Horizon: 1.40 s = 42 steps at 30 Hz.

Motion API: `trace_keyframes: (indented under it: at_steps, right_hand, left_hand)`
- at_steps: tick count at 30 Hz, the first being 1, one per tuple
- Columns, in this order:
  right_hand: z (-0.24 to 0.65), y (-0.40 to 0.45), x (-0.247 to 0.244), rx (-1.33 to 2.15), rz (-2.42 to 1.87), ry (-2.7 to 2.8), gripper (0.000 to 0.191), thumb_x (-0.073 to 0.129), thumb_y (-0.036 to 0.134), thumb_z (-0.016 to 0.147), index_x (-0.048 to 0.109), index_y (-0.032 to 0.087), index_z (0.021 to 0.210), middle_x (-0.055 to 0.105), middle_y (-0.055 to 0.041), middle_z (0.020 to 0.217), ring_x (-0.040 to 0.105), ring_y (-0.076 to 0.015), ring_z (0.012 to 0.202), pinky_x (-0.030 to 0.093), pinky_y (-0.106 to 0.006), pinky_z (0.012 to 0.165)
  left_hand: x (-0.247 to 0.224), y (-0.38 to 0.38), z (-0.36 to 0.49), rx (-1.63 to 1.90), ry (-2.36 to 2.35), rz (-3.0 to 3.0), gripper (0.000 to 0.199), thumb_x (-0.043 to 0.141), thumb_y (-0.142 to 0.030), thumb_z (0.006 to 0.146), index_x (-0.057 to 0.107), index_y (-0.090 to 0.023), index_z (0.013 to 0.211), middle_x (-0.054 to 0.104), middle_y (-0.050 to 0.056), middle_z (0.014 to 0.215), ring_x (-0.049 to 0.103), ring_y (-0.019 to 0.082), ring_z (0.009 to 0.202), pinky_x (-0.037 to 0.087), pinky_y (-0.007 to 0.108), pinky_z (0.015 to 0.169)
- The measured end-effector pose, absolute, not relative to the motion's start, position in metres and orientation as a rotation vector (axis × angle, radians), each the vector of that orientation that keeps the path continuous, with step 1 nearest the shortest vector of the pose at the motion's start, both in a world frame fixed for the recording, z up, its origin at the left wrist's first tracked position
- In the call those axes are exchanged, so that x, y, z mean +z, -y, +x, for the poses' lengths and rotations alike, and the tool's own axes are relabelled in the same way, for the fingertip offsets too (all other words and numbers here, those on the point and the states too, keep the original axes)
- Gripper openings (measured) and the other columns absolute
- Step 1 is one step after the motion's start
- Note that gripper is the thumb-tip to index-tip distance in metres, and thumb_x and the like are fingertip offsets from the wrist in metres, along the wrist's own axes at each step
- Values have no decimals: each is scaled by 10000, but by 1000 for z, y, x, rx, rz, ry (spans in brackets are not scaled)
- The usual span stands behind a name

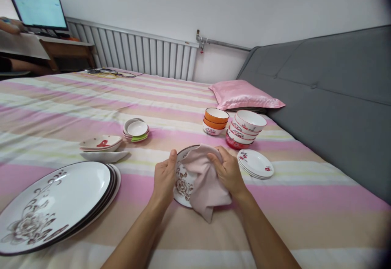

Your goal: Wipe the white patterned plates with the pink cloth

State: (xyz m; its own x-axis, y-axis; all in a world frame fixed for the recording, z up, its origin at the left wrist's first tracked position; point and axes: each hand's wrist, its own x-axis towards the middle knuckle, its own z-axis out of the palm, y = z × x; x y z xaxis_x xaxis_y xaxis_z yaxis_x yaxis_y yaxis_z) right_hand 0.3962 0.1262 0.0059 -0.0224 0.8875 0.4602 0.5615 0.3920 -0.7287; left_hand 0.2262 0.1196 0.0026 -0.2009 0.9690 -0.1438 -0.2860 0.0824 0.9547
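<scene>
Forearms [136, 230] at bottom centre; my left hand [164, 179] grips flowered plate [183, 185] by edge, frame centre; my right hand [227, 171] holds pink cloth [206, 187] over it. Risk, I judge: smooth glaze could slip if I ease left, plate hitting small plates [257, 164] right of centre.

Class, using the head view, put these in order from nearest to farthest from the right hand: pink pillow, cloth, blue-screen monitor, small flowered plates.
1. Cloth: in the right hand, over the held plate.
2. Small flowered plates: stacked just right of that hand.
3. Pink pillow: farther ahead, near the headboard.
4. Blue-screen monitor: far left, on the desk.
</scene>
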Motion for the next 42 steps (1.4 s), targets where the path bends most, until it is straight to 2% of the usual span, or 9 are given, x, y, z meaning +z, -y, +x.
trace_keyframes:
  at_steps: [3,7,11,15,21,27,34,38,42]
  right_hand:
    - [388,-126,3,455,-1261,1561,259,450,444,863,534,200,888,595,6,760,539,-146,708,403,-228,677]
    - [374,-125,-3,496,-1247,1370,228,456,417,863,510,196,878,586,9,765,537,-142,714,413,-235,694]
    - [361,-122,-10,521,-1224,1238,212,455,392,863,503,192,915,598,-9,818,552,-154,773,422,-256,732]
    - [347,-117,-17,504,-1260,1090,232,475,400,847,518,180,910,616,-35,890,565,-174,847,420,-285,784]
    - [321,-105,-32,655,-1274,896,381,482,422,833,493,182,1128,603,-81,1117,545,-202,1043,391,-324,905]
    - [310,-95,-33,672,-1257,828,531,509,403,823,391,205,1301,475,-92,1327,411,-205,1239,317,-341,1011]
    - [362,-121,-2,714,-1091,760,439,525,466,798,545,182,1132,635,-76,1077,580,-208,1005,447,-330,847]
    - [409,-133,17,784,-1087,801,454,620,492,725,595,184,1058,662,-61,985,608,-210,890,474,-302,728]
    - [435,-129,29,961,-1113,999,406,680,482,676,633,185,949,679,-43,858,609,-189,740,465,-275,624]
  left_hand:
    - [6,-119,225,1452,-1208,684,527,597,-653,620,456,-162,492,440,-36,411,371,85,411,286,225,407]
    - [5,-120,224,1525,-1175,526,497,599,-641,634,547,-147,614,533,-11,489,466,108,456,357,224,428]
    - [2,-123,227,1614,-1089,383,448,584,-570,716,625,-128,773,664,57,690,609,154,593,485,248,558]
    - [1,-123,232,1711,-1153,254,461,533,-548,773,646,-114,884,696,114,831,663,185,677,538,299,658]
    - [0,-121,233,1753,-1218,143,530,521,-571,769,643,-117,1013,675,135,1015,659,235,874,536,325,754]
    - [5,-117,243,1734,-828,92,537,417,-542,837,590,-161,1174,653,100,1101,619,227,995,476,319,885]
    - [5,-111,251,1591,-662,458,425,422,-433,858,619,-159,1116,668,77,1071,603,212,1003,469,289,832]
    - [5,-111,240,1311,-680,795,557,363,-532,843,658,-89,1008,695,126,937,629,242,863,467,303,709]
    - [10,-112,231,1231,-687,911,560,356,-547,840,623,-124,1090,694,100,933,628,224,819,439,267,642]
